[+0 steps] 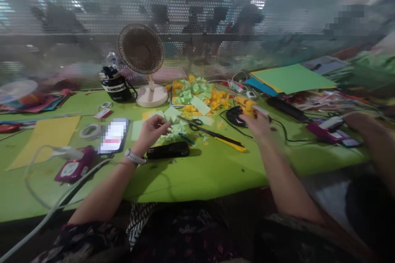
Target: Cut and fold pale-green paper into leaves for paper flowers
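Note:
My right hand (257, 122) is closed around a yellow glue gun (246, 102) with a pale stick at its back, held over a black round object (236, 116). My left hand (154, 130), a white watch band on its wrist, has its fingers curled together above light green paper pieces (175, 130). Whatever those fingers hold, if anything, is too small to make out. Close by lie scissors (196, 125) with dark handles, a yellow-and-black cutter (228, 141) and a black stapler-like object (168, 150). Behind them is a pile of folded green (193, 89) and yellow paper shapes (217, 98).
A fan (151, 95) and a dark bottle (115, 86) stand at the back. Left are a phone (113, 136), a tape roll (89, 131), yellow paper (46, 137) and a purple socket block (75, 166). Coloured sheets (293, 78) and another person's arm (367, 131) are right.

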{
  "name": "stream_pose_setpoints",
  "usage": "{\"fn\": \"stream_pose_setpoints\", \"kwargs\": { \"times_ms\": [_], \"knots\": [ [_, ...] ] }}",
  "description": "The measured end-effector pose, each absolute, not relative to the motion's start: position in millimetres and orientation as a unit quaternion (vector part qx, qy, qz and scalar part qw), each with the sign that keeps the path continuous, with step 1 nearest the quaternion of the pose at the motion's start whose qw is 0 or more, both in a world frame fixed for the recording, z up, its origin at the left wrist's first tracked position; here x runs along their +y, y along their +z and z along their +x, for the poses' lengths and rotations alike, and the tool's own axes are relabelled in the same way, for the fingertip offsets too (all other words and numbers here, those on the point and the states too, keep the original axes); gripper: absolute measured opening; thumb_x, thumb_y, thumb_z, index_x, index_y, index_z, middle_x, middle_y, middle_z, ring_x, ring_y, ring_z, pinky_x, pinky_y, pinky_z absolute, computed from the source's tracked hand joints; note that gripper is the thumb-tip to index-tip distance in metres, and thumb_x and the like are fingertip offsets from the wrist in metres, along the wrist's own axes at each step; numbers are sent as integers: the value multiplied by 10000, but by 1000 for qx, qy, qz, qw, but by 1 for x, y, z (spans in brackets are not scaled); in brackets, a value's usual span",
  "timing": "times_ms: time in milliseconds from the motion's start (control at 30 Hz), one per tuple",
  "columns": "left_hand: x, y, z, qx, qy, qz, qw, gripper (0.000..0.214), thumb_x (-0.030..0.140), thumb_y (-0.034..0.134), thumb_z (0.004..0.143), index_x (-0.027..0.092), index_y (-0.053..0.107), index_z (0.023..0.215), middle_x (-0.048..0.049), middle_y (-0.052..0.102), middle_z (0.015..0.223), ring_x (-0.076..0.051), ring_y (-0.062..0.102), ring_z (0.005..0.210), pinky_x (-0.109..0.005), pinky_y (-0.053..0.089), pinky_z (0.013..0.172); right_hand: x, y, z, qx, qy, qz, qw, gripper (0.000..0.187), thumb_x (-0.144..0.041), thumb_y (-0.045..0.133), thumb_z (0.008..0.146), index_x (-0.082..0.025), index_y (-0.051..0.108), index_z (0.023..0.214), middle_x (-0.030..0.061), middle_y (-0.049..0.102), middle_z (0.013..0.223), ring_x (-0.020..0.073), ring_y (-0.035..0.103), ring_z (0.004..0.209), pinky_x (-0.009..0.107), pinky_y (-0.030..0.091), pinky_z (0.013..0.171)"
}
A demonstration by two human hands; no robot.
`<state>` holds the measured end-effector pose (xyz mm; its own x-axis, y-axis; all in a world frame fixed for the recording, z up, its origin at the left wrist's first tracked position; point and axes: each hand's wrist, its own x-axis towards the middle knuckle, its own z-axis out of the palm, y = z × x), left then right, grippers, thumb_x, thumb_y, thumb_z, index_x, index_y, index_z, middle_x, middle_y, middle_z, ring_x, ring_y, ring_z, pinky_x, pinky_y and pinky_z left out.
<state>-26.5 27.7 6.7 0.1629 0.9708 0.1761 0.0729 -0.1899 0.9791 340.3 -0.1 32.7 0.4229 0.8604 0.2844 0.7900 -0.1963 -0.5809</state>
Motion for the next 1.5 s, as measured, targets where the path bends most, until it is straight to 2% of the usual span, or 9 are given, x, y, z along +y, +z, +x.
{"fn": "stream_pose_setpoints", "kwargs": {
  "times_ms": [33, 100, 200, 300, 500, 900, 1067, 1200, 1500],
  "knots": [
    [27, 7, -26, 432, 490, 600, 463, 457, 515, 798, 666, 154, 546, 787, 4, 665, 646, -155, 700, 579, -224, 555, 522, 1, 37, 327, -505, 127, -740, 425, 391, -400, 585, 740, -184, 656, 1058, 98, 691, 931, 265, 665, 795, 365, 529, 637],
    [28, 8, -26, 427, 507, 596, 454, 459, 510, 799, 665, 158, 532, 788, 1, 669, 661, -158, 708, 600, -220, 555, 528, 1, 46, 297, -508, 268, -644, 505, 354, -370, 646, 661, -188, 649, 964, 66, 692, 845, 203, 629, 647, 298, 465, 501],
    [30, 8, -28, 428, 529, 588, 438, 432, 485, 793, 681, 164, 520, 776, 3, 670, 668, -148, 708, 627, -223, 562, 568, -1, 61, 254, -570, 391, -537, 483, 297, -333, 697, 627, -191, 652, 885, 28, 676, 689, 123, 506, 476, 255, 373, 412],
    [32, 7, -29, 421, 544, 585, 429, 419, 454, 800, 678, 172, 498, 747, 14, 659, 643, -137, 692, 608, -235, 560, 578, -3, 66, 223, -613, 430, -494, 442, 264, -357, 712, 663, -206, 660, 872, 1, 649, 607, 113, 472, 442, 260, 392, 418],
    [33, 11, -28, 407, 546, 540, 495, 435, 386, 848, 615, 170, 486, 723, 17, 656, 622, -150, 702, 626, -247, 564, 576, -6, 52, 198, -648, 408, -486, 421, 227, -392, 726, 724, -246, 672, 890, 32, 706, 839, 201, 647, 718, 320, 547, 584],
    [29, 13, -27, 382, 522, 556, 522, 394, 354, 831, 672, 164, 491, 732, -5, 678, 634, -146, 710, 637, -245, 570, 594, -13, 38, 195, -681, 400, -494, 364, 248, -477, 694, 781, -271, 673, 916, 20, 646, 688, 278, 681, 859, 396, 598, 683],
    [30, 12, -26, 371, 522, 547, 539, 442, 385, 850, 634, 169, 477, 732, 3, 679, 640, -146, 712, 631, -237, 562, 582, -10, 34, 195, -686, 386, -489, 376, 240, -442, 682, 791, -281, 666, 968, 29, 719, 884, 275, 681, 1005, 434, 573, 898],
    [30, 12, -26, 371, 522, 548, 538, 441, 397, 845, 639, 175, 475, 728, -7, 693, 658, -139, 705, 627, -245, 565, 590, -8, 32, 197, -689, 382, -486, 378, 310, -426, 678, 793, -275, 659, 1064, 44, 723, 1134, 281, 653, 1127, 480, 482, 1061],
    [31, 9, -25, 367, 526, 554, 531, 415, 382, 841, 654, 169, 492, 731, -7, 686, 641, -137, 700, 624, -244, 559, 587, -9, 36, 196, -696, 370, -493, 369, 291, -427, 663, 802, -264, 664, 1044, 53, 721, 1154, 275, 653, 1139, 488, 465, 1078]
  ]
}}
